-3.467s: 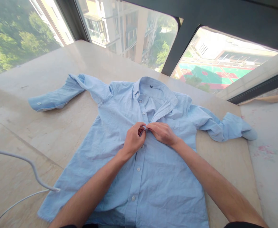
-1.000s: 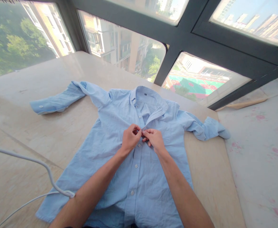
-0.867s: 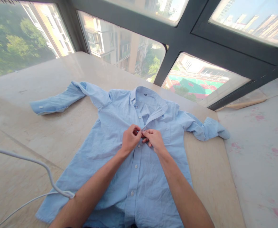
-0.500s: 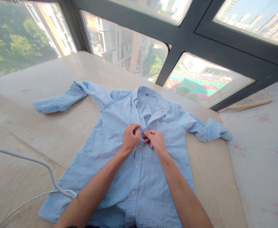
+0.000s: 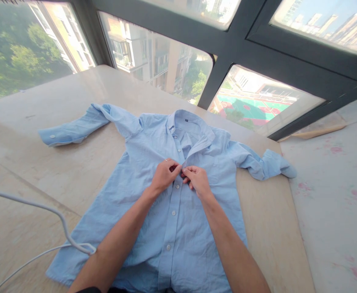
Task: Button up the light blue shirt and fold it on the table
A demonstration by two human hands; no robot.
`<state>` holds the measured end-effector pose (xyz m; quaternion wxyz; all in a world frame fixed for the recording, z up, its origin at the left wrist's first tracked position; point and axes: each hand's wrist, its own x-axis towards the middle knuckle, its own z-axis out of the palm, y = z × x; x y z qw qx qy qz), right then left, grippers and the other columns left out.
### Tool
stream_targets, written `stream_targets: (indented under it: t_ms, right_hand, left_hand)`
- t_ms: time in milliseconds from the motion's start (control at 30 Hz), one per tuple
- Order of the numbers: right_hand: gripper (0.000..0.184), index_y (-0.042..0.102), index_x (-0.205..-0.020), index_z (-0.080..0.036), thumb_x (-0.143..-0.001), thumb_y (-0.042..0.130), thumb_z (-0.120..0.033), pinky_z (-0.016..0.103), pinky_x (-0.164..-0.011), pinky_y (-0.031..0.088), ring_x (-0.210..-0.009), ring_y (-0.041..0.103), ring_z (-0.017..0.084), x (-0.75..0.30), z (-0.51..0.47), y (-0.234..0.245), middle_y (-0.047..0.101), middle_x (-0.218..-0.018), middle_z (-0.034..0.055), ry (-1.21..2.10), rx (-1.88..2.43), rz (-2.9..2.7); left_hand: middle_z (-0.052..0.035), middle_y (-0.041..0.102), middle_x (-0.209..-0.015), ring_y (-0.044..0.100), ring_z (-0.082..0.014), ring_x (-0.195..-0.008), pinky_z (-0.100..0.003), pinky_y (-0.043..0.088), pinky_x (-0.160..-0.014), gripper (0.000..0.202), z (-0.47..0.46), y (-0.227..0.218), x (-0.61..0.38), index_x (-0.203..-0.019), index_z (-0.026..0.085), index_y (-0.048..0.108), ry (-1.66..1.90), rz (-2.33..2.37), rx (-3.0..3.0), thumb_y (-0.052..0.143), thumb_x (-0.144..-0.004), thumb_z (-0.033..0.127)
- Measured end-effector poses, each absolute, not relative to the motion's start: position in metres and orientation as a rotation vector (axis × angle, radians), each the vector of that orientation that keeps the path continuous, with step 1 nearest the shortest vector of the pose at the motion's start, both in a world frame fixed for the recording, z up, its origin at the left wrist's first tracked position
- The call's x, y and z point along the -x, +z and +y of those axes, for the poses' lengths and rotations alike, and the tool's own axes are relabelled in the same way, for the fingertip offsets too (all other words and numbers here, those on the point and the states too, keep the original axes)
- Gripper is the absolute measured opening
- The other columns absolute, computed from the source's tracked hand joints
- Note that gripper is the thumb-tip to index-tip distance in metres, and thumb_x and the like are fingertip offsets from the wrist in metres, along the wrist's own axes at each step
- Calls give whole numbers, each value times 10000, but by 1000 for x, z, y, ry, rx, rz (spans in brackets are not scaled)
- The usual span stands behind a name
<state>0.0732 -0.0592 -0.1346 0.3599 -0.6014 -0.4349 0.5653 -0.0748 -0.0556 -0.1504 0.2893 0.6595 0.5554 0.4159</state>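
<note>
pinching a blue shirt (image 5: 197, 224) mid-front, both hands (image 5: 197, 180) (close together), collar (image 5: 197, 121) open above

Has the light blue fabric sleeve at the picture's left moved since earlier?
No: the blue sleeve shows no clear shift toward or away from the straight dark seam in the beige windowsill.

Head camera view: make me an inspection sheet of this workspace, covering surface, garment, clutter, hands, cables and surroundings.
Surface: pale, stone-like surface, seam at left.
Garment: light blue shirt, front up, neck open, white buttons down the front.
Clutter: nothing seen.
Hands: right hand pinches the shirt's front edge; left hand is beside it, grip unclear.
Cables: grey-white cable enters from the left, overlapping the shirt's lower corner in view; contact unclear.
Surroundings: dark window frame behind, floral wall at right.
</note>
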Motion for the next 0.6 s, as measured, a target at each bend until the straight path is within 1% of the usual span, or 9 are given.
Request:
stream_targets:
  t_ms: [67, 167, 300, 400, 533, 600]
  right_hand:
    - [210, 658, -695, -164, -700, 680, -373, 158, -282, 278, -408, 531, 84, -73, -59, -135, 676, -619, 25, 1462, 1546, -1112]
    - [227, 662, -687, -161, -689, 696, -385, 157, -287, 279, -436, 555, 93, -73, -60, -134, 671, -620, 25, 1465, 1533, -1101]
    - [231, 663, -676, -161, -683, 705, -388, 153, -295, 299, -438, 547, 87, -74, -61, -133, 666, -618, 23, 1468, 1524, -1108]
    - [238, 658, -685, -161, -698, 705, -394, 149, -300, 327, -417, 532, 76, -75, -61, -133, 667, -618, 20, 1461, 1536, -1130]
    - [260, 641, -729, -163, -727, 712, -414, 145, -294, 354, -438, 588, 92, -74, -60, -137, 691, -669, 28, 1416, 1584, -1171]
    - [278, 621, -743, -170, -748, 708, -434, 152, -285, 360, -422, 593, 97, -72, -60, -139, 690, -661, 20, 1366, 1621, -1189]
  left_hand:
    - [-3, 631, -700, 561, -123, -658, -242, 422, -651, 141, -55, -151, 75, -738, 168, 695, 1114, 1507, -1772, 621, -853, 206]
    - [-2, 630, -698, 566, -127, -667, -245, 425, -663, 132, -56, -151, 74, -732, 169, 684, 1123, 1541, -1780, 618, -845, 189]
    - [-6, 634, -714, 568, -131, -684, -248, 429, -664, 139, -56, -152, 75, -733, 179, 688, 1101, 1563, -1807, 617, -849, 204]
    - [-10, 635, -729, 563, -131, -683, -250, 427, -654, 147, -56, -153, 77, -744, 185, 695, 1062, 1550, -1830, 611, -861, 217]
    - [-14, 640, -747, 563, -137, -691, -257, 427, -666, 142, -57, -154, 78, -755, 194, 697, 1035, 1549, -1859, 612, -867, 203]
    - [-18, 645, -761, 571, -144, -709, -261, 436, -682, 135, -57, -155, 78, -757, 200, 693, 1026, 1578, -1869, 613, -866, 194]
